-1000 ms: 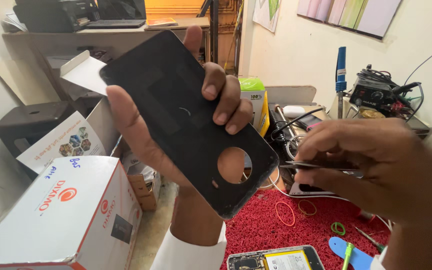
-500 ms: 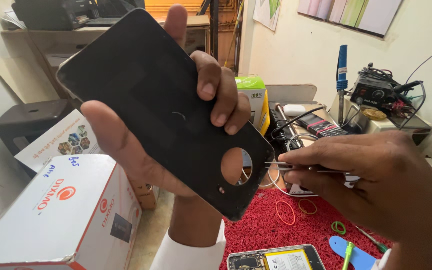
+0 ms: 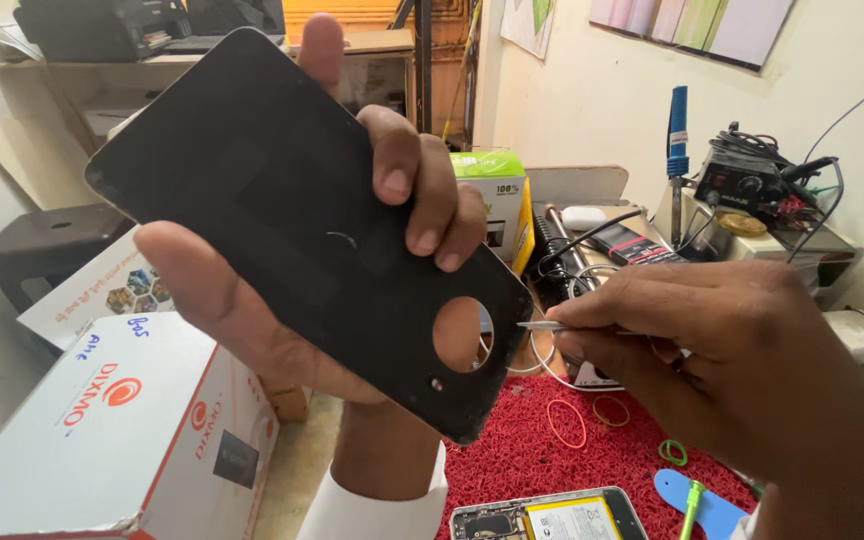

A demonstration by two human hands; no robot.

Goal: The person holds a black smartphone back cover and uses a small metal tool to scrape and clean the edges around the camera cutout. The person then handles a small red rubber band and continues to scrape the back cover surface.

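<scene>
Right now your left hand (image 3: pixel 292 290) grips the black phone back cover (image 3: pixel 292 220) tilted in the air, thumb underneath and fingers over its face. Your right hand (image 3: pixel 742 370) pinches thin metal tweezers (image 3: pixel 542 325), their tip just beside the cover's round camera hole, above the red mat (image 3: pixel 572 450) on the desk.

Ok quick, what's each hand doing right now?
Left hand: fingers closed around the black phone back cover, held up.
Right hand: fingers pinched shut on thin metal tweezers, tip by the cover's edge.
</scene>
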